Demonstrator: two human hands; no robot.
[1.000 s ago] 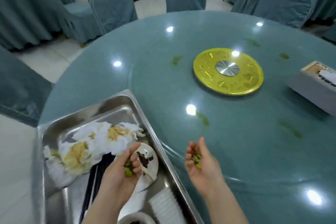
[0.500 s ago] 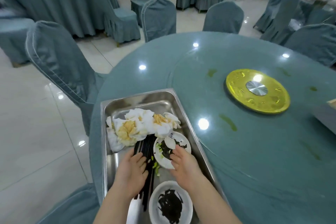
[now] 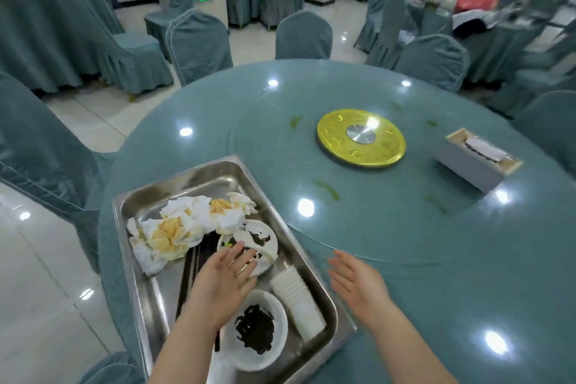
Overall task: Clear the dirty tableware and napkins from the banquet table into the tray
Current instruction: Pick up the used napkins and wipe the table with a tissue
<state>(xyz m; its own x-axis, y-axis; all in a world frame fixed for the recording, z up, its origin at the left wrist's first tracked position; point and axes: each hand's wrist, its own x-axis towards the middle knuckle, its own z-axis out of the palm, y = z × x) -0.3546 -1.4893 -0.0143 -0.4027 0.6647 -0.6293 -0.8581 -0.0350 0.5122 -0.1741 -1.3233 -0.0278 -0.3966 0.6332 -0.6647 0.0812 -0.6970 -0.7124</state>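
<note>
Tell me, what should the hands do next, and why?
Probably reach the right hand out to wipe up the green smears on the table. Both hands are empty, the left hand is over the tray, and no tableware shows outside it.

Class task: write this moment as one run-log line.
left hand: open, over tray | right hand: open, above table | napkins, bowl: in tray
</note>
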